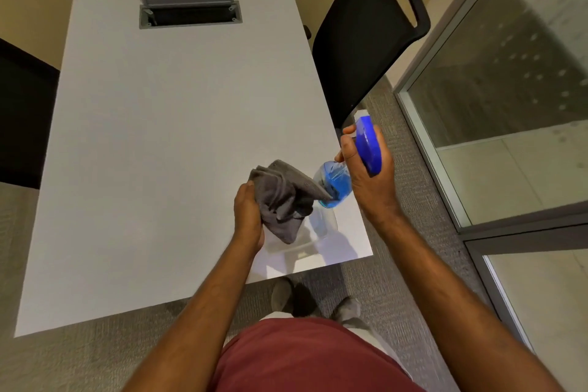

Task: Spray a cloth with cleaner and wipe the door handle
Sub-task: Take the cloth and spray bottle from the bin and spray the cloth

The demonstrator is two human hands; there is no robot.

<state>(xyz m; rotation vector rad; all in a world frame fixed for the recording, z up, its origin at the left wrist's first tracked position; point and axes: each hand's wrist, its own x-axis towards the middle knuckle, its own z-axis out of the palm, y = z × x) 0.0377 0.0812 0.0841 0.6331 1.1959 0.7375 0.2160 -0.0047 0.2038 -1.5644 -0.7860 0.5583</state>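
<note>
Cloth (281, 197), grey and bunched into loose folds, hangs from the left hand (249, 216), whose fingers are curled around its left side while the free end droops below the palm and a flat corner juts out to the right. That corner lies in front of the lower part of the spray bottle (332, 184), though whether the two actually touch cannot be told. The right hand (369, 169) grips the bottle by its neck, fingers wrapped around it and the forefinger reaching up toward the trigger under the blue spray head (369, 146); a small white nozzle tip shows at the top of the head, pointing away from the person. The bottle is clear with blue liquid pooled in its lower end, and it is tilted so its base leans toward the cloth. Both hands hover above the near right corner of a white table (159, 137), just over a clear plastic container (315, 232) that sits on the tabletop below the cloth. At the far end of the table a grey cable hatch (187, 6) stands with its lid propped up. A black chair (366, 38) stands beside the table's right edge, and a glass partition (509, 73) with a metal frame runs along the right. Grey carpet covers the floor.
</note>
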